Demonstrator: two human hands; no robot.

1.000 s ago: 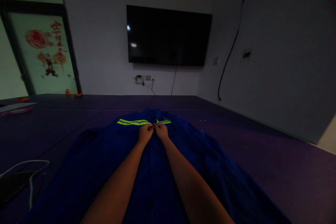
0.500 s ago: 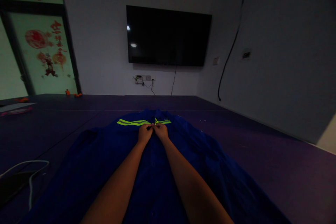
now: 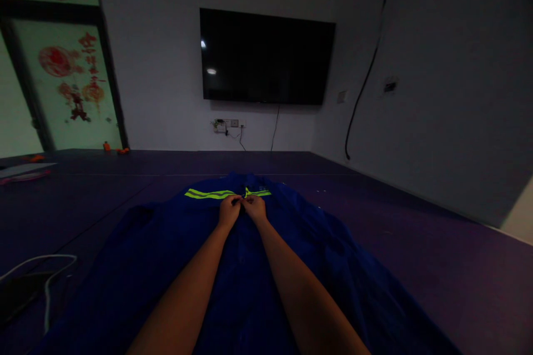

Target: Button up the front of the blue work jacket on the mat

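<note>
A blue work jacket (image 3: 166, 255) with a yellow-green reflective stripe (image 3: 208, 194) lies spread flat on the dark purple floor mat (image 3: 416, 244) in front of me. Both my arms reach out over it. My left hand (image 3: 229, 209) and my right hand (image 3: 255, 207) meet at the jacket's front opening, just below the stripe. The fingertips of both pinch the cloth there, close together. What sits between the fingers is too small and dark to make out.
A white cable (image 3: 45, 266) and a dark object (image 3: 20, 291) lie on the mat at the left. A black TV (image 3: 266, 55) hangs on the far wall above a socket with wires (image 3: 227, 125). A glass door with red decorations (image 3: 70, 77) stands at the left.
</note>
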